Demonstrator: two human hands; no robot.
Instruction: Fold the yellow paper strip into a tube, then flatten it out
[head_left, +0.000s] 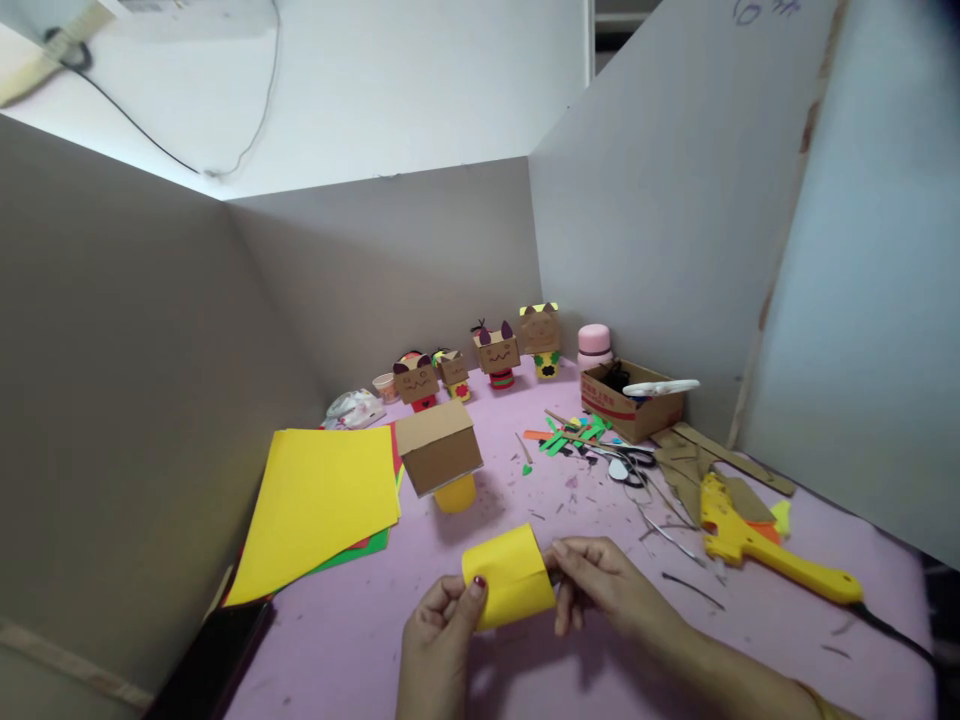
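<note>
— Where's your curved yellow paper band [510, 577]?
— Lower centre, pinched by your left hand [444, 622]. Your right hand [596, 580] meets its right edge; whether those fingers pinch, I can't tell.

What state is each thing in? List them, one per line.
Yellow paper tube: rolled, held in left hand, right hand at its end.
Glue gun: lying on its side.
Carton: open, holding items.
Pink bottle: upright, capped.
Yellow sheet: flat, unrolled.
Scissors: lying down; blades unclear.
Front cardboard figure: standing, no face visible.
</note>
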